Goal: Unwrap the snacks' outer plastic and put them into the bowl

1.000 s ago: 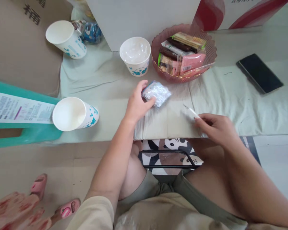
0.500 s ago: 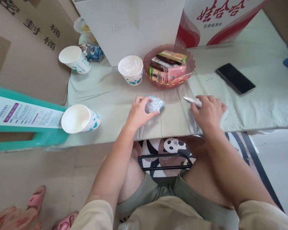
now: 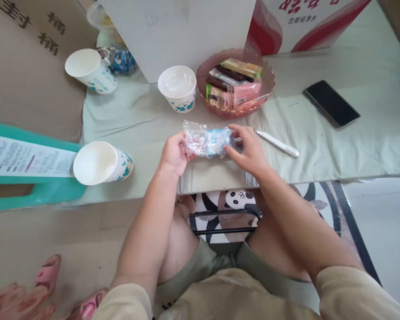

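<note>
Between my two hands is a small bundle in clear bubble wrap, light blue toward its right half and pinkish at the left. My left hand grips its left end, thumb and fingers closed on the wrap. My right hand has thumb and fingers closed about the right end. To the right of that hand, a white utility knife lies on the cloth, touched by neither hand. Behind the bundle stands a pink glass bowl holding several wrapped snack bars.
Paper cups stand at the middle, back left and front left. A black phone lies at the right. A white box and a red-and-white carton stand behind. Pink slippers show on the floor.
The utility knife has left my right hand and now rests on the cloth. My right hand has moved left to the bubble-wrapped bundle, which now shows stretched out between both hands.
</note>
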{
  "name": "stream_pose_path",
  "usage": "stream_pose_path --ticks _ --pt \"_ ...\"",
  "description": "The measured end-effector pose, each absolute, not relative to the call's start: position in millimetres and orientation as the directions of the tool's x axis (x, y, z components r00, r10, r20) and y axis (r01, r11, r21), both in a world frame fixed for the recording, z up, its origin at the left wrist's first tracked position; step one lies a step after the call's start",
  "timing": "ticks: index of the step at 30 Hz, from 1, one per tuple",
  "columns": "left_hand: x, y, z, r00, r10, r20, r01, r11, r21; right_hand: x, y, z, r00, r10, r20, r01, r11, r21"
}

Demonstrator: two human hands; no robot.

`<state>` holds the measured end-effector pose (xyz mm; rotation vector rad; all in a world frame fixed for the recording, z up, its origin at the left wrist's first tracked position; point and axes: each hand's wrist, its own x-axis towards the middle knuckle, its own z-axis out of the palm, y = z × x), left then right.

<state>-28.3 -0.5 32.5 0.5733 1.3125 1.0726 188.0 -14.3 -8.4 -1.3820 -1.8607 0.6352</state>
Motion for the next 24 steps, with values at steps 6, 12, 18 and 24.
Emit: stream_pose_path --ticks 6,12,18,24 --pt "-47 8 35 -0.223 0.938 -0.264 -0.351 0.175 0.92 185 -13 -12 -0.176 0.927 0.33 0.63 0.364 -0.686" --pt "-31 6 22 0.042 0.998 -0.055 0.2 0.046 0.979 178 -5 -6 -0.323 0.871 0.37 0.599 0.49 -0.633" --pt "-28 13 19 -0.071 0.995 -0.067 0.179 0.079 0.981 190 -3 -5 -0.3 0.89 0.344 0.55 0.456 -0.7" --pt "-40 12 24 -0.086 0.988 -0.128 0.14 0.139 0.98 206 -7 -1 -0.3 0.907 0.296 0.635 0.422 -0.647"
